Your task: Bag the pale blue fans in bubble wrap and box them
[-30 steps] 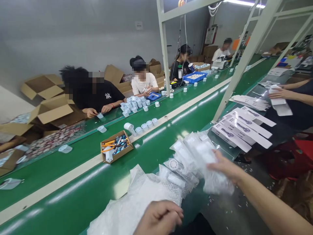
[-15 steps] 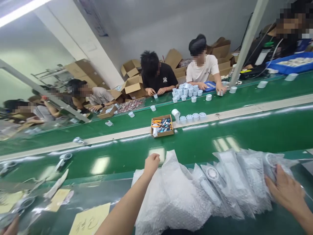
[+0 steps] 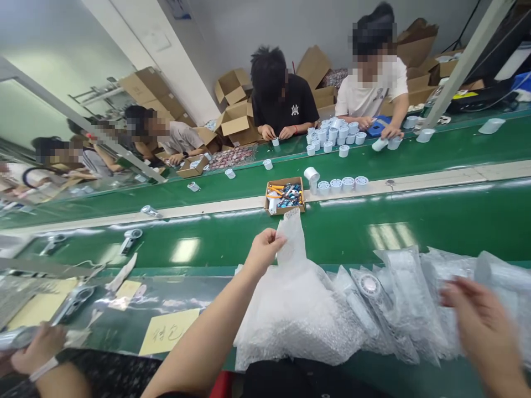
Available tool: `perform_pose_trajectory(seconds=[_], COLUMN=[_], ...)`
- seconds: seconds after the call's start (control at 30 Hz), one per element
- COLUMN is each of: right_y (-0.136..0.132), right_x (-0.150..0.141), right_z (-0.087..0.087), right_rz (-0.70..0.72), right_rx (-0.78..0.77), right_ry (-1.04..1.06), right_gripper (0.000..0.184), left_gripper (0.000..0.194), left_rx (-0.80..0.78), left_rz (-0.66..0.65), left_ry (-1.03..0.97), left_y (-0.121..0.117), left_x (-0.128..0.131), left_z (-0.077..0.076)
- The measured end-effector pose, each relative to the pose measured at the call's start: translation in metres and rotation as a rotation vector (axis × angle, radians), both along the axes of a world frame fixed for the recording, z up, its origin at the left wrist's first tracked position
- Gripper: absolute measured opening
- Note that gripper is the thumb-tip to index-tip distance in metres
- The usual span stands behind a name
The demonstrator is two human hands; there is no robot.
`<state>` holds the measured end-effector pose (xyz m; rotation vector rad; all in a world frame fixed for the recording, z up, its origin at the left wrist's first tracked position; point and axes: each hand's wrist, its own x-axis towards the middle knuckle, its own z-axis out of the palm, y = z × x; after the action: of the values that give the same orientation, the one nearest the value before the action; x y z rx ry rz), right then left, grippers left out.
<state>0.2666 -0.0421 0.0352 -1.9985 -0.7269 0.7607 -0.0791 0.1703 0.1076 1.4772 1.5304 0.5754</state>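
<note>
One bubble bag (image 3: 292,243) stands up from the bag pile (image 3: 296,315), long axis twelve-to-six. It sits at two o'clock from the nearer left hand (image 3: 264,250), which pinches its edge, and ten o'clock from the right hand (image 3: 483,320), half-open, blurred, apparently empty.

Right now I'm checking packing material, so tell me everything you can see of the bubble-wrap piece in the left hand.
The bubble-wrap piece is whitish and translucent, apparently thin, soft plastic, with bubble texture visible near its top. The left hand pinches its left edge between thumb and fingers. The visible part is a narrow, roughly upright strip, with nothing visible inside. Below, it meets the heap of similar wrap; where it ends there cannot be told.
</note>
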Motion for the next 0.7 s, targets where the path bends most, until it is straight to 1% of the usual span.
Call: perform_pose_trajectory(seconds=[0.03, 0.07, 0.1, 0.13, 0.17, 0.2, 0.23, 0.27, 0.3, 0.33, 0.37, 0.4, 0.47, 0.5, 0.53, 0.57, 0.6, 0.63, 0.67, 0.7], right_y=[0.016, 0.032, 0.046, 0.059, 0.068, 0.075, 0.08, 0.083, 0.086, 0.088, 0.091, 0.095, 0.104, 0.108, 0.112, 0.113, 0.113, 0.109, 0.103, 0.096], right_x=[-0.03, -0.059, -0.086, -0.108, -0.126, -0.139, -0.147, -0.152, -0.154, -0.155, -0.155, -0.155, -0.157, -0.157, -0.156, -0.154, -0.151, -0.147, -0.143, -0.141], right_z=[0.007, 0.013, 0.017, 0.02, 0.022, 0.023, 0.024, 0.025, 0.028, 0.032, 0.038, 0.045, 0.06, 0.067, 0.071, 0.072, 0.07, 0.065, 0.057, 0.047], right_rz=[0.118, 0.259, 0.381, 0.522, 0.662, 0.772, 0.85, 0.895, 0.924, 0.958, 1.016, 1.102, 1.297, 1.357, 1.36, 1.312, 1.238, 1.168, 1.128, 1.141], right_rx=[0.096, 0.179, 0.249, 0.276, 0.257, 0.213, 0.154, 0.099, 0.057, 0.029, 0.013, -0.004, -0.033, -0.024, 0.004, 0.034, 0.053, 0.052, 0.027, -0.021], right_ry=[0.243, 0.431, 0.552, 0.66, 0.761, 0.835, 0.886, 0.899, 0.863, 0.782, 0.674, 0.562, 0.392, 0.352, 0.331, 0.299, 0.236, 0.136, 0.008, -0.133], right_gripper=[0.07, 0.075, 0.085, 0.09, 0.087, 0.079, 0.065, 0.05, 0.038, 0.03, 0.024, 0.02, 0.017, 0.016, 0.017, 0.021, 0.027, 0.033, 0.04, 0.049], left_gripper=[0.023, 0.027, 0.03, 0.032, 0.033, 0.034, 0.036, 0.039, 0.043, 0.047, 0.049, 0.049, 0.039, 0.033, 0.028, 0.024, 0.022, 0.021, 0.02, 0.019], left_rx=[-0.031, -0.076, -0.127, -0.174, -0.204, -0.213, -0.208, -0.197, -0.19, -0.192, -0.203, -0.223, -0.268, -0.281, -0.276, -0.247, -0.192, -0.117, -0.029, 0.057], left_rz=[-0.022, -0.044, -0.058, -0.057, -0.034, 0.009, 0.065, 0.123, 0.177, 0.221, 0.249, 0.252, 0.206, 0.192, 0.21, 0.272, 0.384, 0.53, 0.691, 0.84], left_ry=[-0.203, -0.396, -0.549, -0.643, -0.704, -0.743, -0.761, -0.76, -0.741, -0.71, -0.672, -0.623, -0.482, -0.403, -0.331, -0.28, -0.26, -0.27, -0.297, -0.332], left_y=[-0.013, -0.027, -0.042, -0.056, -0.07, -0.081, -0.092, -0.1, -0.106, -0.112, -0.116, -0.12, -0.127, -0.13, -0.134, -0.137, -0.139, -0.142, -0.145, -0.147], left_x=[-0.002, -0.004, -0.005, -0.006, -0.009, -0.013, -0.019, -0.027, -0.036, -0.046, -0.054, -0.062, -0.073, -0.078, -0.084, -0.091, -0.099, -0.109, -0.121, -0.132], left_z=[0.013, 0.024, 0.033, 0.04, 0.045, 0.048, 0.051, 0.053, 0.055, 0.057, 0.058, 0.059, 0.059, 0.058, 0.056, 0.055, 0.054, 0.054, 0.054, 0.055])
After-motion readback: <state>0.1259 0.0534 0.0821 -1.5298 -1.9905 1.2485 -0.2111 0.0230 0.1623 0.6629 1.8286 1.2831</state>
